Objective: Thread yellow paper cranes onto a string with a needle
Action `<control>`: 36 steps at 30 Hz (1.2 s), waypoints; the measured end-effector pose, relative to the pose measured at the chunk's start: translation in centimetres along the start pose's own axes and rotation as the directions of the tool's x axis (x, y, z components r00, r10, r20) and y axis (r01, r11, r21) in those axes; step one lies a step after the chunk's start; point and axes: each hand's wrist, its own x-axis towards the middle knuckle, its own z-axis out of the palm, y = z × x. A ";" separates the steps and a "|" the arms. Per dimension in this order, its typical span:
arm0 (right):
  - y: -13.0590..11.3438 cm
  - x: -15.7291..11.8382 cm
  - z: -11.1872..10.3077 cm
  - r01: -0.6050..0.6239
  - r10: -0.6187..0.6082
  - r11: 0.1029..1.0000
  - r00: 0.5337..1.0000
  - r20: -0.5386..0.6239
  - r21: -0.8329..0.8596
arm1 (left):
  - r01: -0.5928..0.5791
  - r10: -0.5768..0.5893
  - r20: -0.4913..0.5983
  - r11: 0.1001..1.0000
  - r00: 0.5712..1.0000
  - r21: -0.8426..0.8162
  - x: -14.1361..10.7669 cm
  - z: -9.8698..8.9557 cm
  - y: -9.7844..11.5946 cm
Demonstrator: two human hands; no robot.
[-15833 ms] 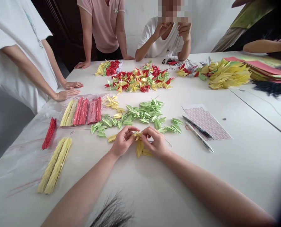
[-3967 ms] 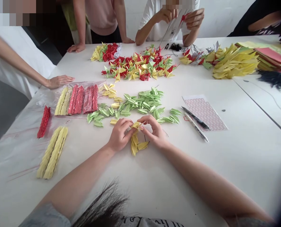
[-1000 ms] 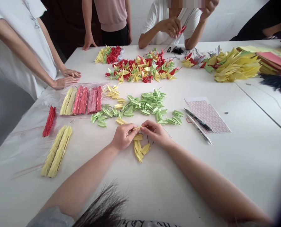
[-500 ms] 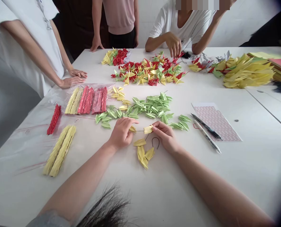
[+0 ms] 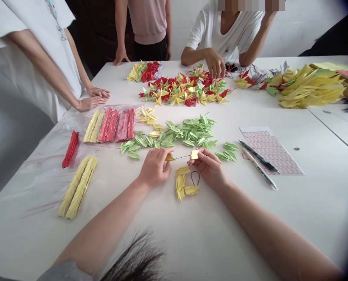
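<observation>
My left hand [image 5: 155,168] is closed, pinching a yellow folded-paper leaf [image 5: 170,158] at its fingertips. A thin dark cord [image 5: 182,157] stretches from there to a pale yellow folded paper piece [image 5: 194,154], which my right hand [image 5: 210,168] pinches. Below the hands, more yellow paper leaves [image 5: 180,187] lie in a curved string on the table. Beside them a dark loop of cord [image 5: 195,178] shows under my right hand. Just beyond my fingers lies a heap of green folded-paper leaves [image 5: 196,130], some of them strung.
Bagged red and yellow paper strips [image 5: 111,125] lie at left, near loose yellow strips [image 5: 78,187]. Pens [image 5: 258,158] rest on a label sheet [image 5: 275,152]. Paper cranes [image 5: 188,88] are heaped at the back, where a co-worker's hand [image 5: 215,62] reaches in. Other people stand at the far left.
My right hand has lifted slightly and turned the pale yellow piece, so its end faces me. The hanging yellow leaves have shifted on the table. The co-worker's raised hand has lowered.
</observation>
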 end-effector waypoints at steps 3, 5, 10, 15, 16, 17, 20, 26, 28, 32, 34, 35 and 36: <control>-0.1 0.2 -0.3 -0.017 0.016 1.000 0.999 -0.034 -0.009 | 0.012 -0.015 -0.048 0.998 0.999 -0.068 -0.1 0.1 -0.2; 0.0 0.3 -0.3 -0.019 0.016 0.999 0.998 -0.063 -0.035 | 0.012 -0.023 -0.079 0.991 0.997 -0.135 -0.1 0.2 -0.4; 0.2 0.5 -0.2 0.000 -0.009 0.997 0.992 -0.123 -0.075 | -0.018 0.013 -0.041 0.993 0.999 -0.120 -0.3 0.1 -0.3; 0.5 0.3 -0.1 0.056 -0.077 0.990 0.983 -0.166 -0.126 | -0.008 0.006 0.090 1.000 0.996 0.025 -0.1 -0.2 0.4; 0.5 0.2 -0.1 0.082 -0.112 0.981 0.979 -0.172 -0.175 | -0.013 0.008 0.118 0.999 0.993 0.038 0.0 -0.2 0.6; 0.5 0.1 0.0 0.107 -0.150 0.966 0.974 -0.173 -0.233 | -0.020 0.012 0.145 0.999 0.989 0.049 0.1 -0.2 0.7; 0.5 -0.2 0.3 0.162 -0.235 0.912 0.959 -0.157 -0.377 | -0.047 0.033 0.215 0.997 0.976 0.064 0.4 -0.4 1.1; 1.1 -0.3 0.3 0.202 -0.275 0.838 0.959 -0.073 -0.506 | 0.086 -0.071 0.184 0.993 0.980 -0.077 1.3 -1.6 2.4; 1.2 -0.3 0.5 0.194 -0.241 0.825 0.970 -0.019 -0.531 | 0.167 -0.129 0.211 0.970 0.969 -0.176 1.7 -1.6 2.4; 1.1 -0.4 0.8 0.178 -0.193 0.805 0.981 0.034 -0.565 | 0.242 -0.149 0.280 0.909 0.948 -0.339 2.2 -0.8 1.5; 1.0 -0.4 0.8 0.169 -0.185 0.808 0.982 0.030 -0.565 | 0.293 -0.211 0.227 0.852 0.951 -0.435 2.1 -0.3 1.1; 1.0 -0.4 0.8 0.160 -0.175 0.810 0.984 0.027 -0.564 | 0.313 -0.247 0.197 0.822 0.949 -0.476 2.1 -0.1 0.9; 1.0 -0.4 0.8 0.146 -0.159 0.811 0.987 0.027 -0.567 | 0.326 -0.275 0.175 0.796 0.945 -0.509 2.0 0.0 0.8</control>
